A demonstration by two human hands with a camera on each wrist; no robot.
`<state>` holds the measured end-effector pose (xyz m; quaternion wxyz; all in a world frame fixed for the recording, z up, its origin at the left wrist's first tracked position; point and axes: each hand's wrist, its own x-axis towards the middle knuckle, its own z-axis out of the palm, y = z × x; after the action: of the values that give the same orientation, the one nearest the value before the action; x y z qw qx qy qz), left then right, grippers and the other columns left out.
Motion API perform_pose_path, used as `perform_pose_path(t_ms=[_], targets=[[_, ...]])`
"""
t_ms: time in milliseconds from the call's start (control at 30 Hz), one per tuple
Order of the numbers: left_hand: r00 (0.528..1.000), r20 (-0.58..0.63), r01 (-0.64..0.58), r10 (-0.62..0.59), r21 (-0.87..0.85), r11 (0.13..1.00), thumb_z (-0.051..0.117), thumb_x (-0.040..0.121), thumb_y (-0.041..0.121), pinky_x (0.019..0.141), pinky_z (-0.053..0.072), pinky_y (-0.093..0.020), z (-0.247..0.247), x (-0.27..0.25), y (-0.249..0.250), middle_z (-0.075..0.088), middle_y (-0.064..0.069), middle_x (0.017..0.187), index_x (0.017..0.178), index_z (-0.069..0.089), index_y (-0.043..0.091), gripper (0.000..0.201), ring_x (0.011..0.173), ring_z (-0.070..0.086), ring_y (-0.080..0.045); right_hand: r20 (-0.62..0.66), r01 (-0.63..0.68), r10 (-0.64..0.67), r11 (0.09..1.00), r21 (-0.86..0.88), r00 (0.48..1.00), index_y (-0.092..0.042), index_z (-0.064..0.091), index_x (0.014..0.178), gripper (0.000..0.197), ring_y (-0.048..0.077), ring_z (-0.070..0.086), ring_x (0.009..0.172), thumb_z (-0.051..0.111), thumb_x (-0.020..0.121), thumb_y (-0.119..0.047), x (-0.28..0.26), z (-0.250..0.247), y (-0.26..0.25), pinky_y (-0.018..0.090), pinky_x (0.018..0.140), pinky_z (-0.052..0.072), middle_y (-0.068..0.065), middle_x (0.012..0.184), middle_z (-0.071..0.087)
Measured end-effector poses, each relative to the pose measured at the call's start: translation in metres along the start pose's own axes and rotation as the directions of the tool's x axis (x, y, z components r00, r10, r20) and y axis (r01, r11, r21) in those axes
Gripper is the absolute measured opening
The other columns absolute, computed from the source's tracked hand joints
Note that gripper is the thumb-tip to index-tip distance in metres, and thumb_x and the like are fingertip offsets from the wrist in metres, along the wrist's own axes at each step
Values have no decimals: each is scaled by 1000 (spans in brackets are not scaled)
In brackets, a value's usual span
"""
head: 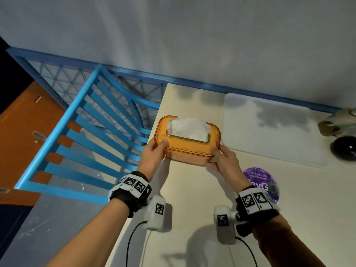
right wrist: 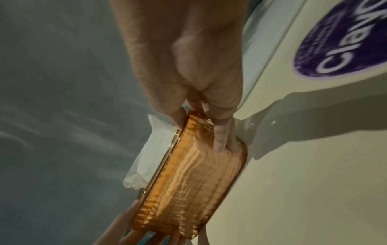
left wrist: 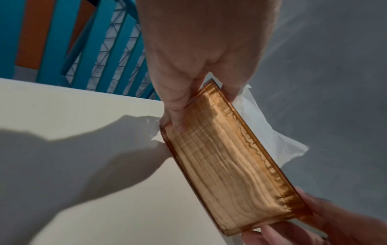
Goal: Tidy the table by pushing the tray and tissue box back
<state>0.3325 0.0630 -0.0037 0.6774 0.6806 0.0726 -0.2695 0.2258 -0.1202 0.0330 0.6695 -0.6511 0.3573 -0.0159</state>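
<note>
An orange see-through tissue box [head: 187, 146] with a white tissue sticking out of its top sits near the left edge of the cream table [head: 192, 199]. My left hand [head: 159, 150] grips its near-left corner, thumb on the lid and fingers along the side. My right hand [head: 216, 157] grips the near-right corner the same way. The left wrist view shows the left hand [left wrist: 188, 102] on the box [left wrist: 226, 165]; the right wrist view shows the right hand [right wrist: 207, 116] on the box [right wrist: 194, 179]. A flat white tray [head: 269, 128] lies right of the box, against the wall.
A blue slatted chair [head: 96, 132] stands just left of the table edge. A round purple sticker [head: 262, 182] lies near my right wrist. A black round object [head: 344, 149] and a beige object [head: 339, 122] sit at the far right. A blue strip runs along the wall.
</note>
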Motion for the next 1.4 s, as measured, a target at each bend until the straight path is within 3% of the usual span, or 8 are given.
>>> perform_pose_path(t_ms=[367, 500, 567, 633, 733, 867, 1100, 1400], targets=[[999, -36, 2, 2, 103, 995, 60, 80, 46, 102, 51, -45, 36, 116, 53, 69, -9, 119, 121, 61, 18, 50, 110, 66, -26, -58, 26, -29, 999, -40, 998, -16, 56, 127, 32, 4, 62, 77, 46, 97, -22, 111, 1, -58, 5, 46, 49, 8, 111, 66], [999, -51, 0, 6, 129, 992, 61, 64, 55, 103, 50, -46, 45, 148, 71, 70, -9, 117, 92, 65, 30, 38, 110, 65, -27, -80, 35, -41, 996, -80, 996, -17, 57, 125, 31, 1, 58, 75, 44, 97, -24, 139, 3, -73, 3, 42, 45, 3, 106, 63], [999, -51, 4, 2, 130, 992, 61, 64, 53, 103, 50, -46, 49, 162, 79, 70, -11, 117, 92, 63, 29, 37, 110, 65, -28, -97, 49, -60, 993, -108, 994, -15, 58, 123, 30, 1, 57, 72, 44, 97, -25, 152, 4, -80, 3, 39, 44, 4, 104, 62], [999, -42, 1, 4, 133, 991, 61, 65, 53, 103, 50, -47, 52, 173, 86, 69, -11, 117, 95, 62, 29, 38, 110, 65, -28, -113, 58, -73, 990, -131, 991, -14, 59, 120, 30, 6, 60, 76, 45, 97, -26, 164, 5, -87, 9, 49, 51, 6, 104, 64], [999, -37, -8, 13, 138, 990, 61, 67, 50, 102, 50, -47, 56, 186, 93, 69, -11, 116, 86, 61, 29, 29, 110, 65, -29, -124, 65, -87, 984, -168, 988, -16, 61, 108, 24, 24, 65, 97, 44, 96, -27, 180, 8, -93, 35, 82, 58, 9, 105, 66], [999, -30, -30, 33, 112, 993, 60, 81, 41, 102, 50, -49, 60, 198, 100, 66, -15, 122, 104, 58, 21, 30, 113, 63, -32, -133, 57, -82, 982, -181, 988, -12, 60, 113, 28, 29, 65, 97, 45, 96, -28, 193, 10, -100, 44, 89, 56, 9, 98, 64], [999, -23, -19, 22, 119, 993, 62, 55, 60, 102, 50, -48, 62, 206, 105, 66, -13, 123, 118, 57, 19, 75, 113, 64, -31, -123, 54, -78, 981, -185, 989, -8, 60, 113, 34, 29, 65, 94, 45, 95, -32, 202, 13, -109, 46, 89, 56, 20, 110, 66], [1000, 3, -3, 3, 92, 996, 63, 53, 64, 103, 49, -49, 58, 213, 103, 66, -12, 124, 126, 56, 20, 85, 113, 64, -32, -138, 67, -102, 969, -238, 985, -19, 55, 101, 25, 31, 61, 99, 41, 94, -38, 208, 13, -105, 51, 94, 52, 11, 101, 62]])
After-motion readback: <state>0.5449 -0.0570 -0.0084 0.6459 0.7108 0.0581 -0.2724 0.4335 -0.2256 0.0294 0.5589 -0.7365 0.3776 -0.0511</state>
